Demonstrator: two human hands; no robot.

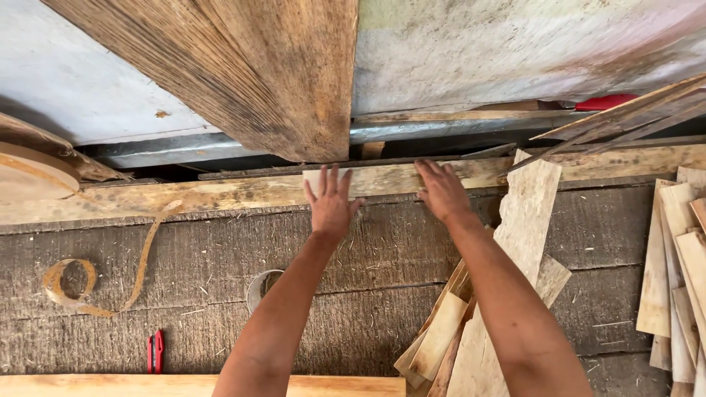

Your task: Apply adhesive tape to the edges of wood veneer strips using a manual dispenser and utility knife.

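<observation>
Both hands reach forward over a dark, rough worktop toward its far edge. The left hand lies palm down with fingers spread, its fingertips on a small pale strip that rests on the long rail running across the far side. The grip here is flat and open, pressing down and pinching nothing. The right hand is also palm down on the same rail, just right of the left, fingers stretched forward and close together, their tips at the rail's far edge under the thin dark slat. It lies flat on the wood with nothing closed inside it.

Above the hands a broad brown veneer sheet hangs down to the slat, with a grey wall behind it and a metal channel below that wall. A red handle shows at the right, partly under slanting thin strips.

By the right forearm lies a heap of pale veneer offcuts, one long piece leaning up to the rail. A second stack of offcuts sits at the right border. On the left of the worktop are a curled brown band, a tape roll half hidden by the left forearm, and a small red tool. A light plank runs along the near edge, and a round wooden disc sits at far left
</observation>
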